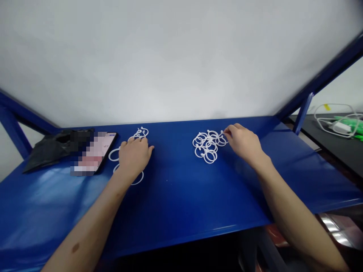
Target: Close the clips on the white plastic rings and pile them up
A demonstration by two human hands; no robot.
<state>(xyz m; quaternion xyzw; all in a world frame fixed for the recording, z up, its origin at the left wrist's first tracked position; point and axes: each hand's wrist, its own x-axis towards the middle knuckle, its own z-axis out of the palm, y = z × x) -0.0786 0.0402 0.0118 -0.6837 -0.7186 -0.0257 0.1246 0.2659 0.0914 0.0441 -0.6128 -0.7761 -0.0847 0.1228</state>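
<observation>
My left hand (133, 155) lies palm down over a loose group of thin white rings (114, 155), its thumb stretched out to the right. The hand hides part of these rings; others show beyond the fingers and below the wrist. To the right is a heaped pile of similar white rings (205, 145), each with a small knob. At the pile's right edge, my right hand (242, 141) is closed in a pinch on the knob end of one white ring (222, 141), which still touches the pile.
Both groups lie on a blue tabletop (176, 204) against a pale wall. A phone (98, 151) and a black bag (53, 147) are at the left. Blue frame bars (303, 113) slope up on both sides. A white cable (337, 126) and green items (353, 122) rest on a dark surface at right.
</observation>
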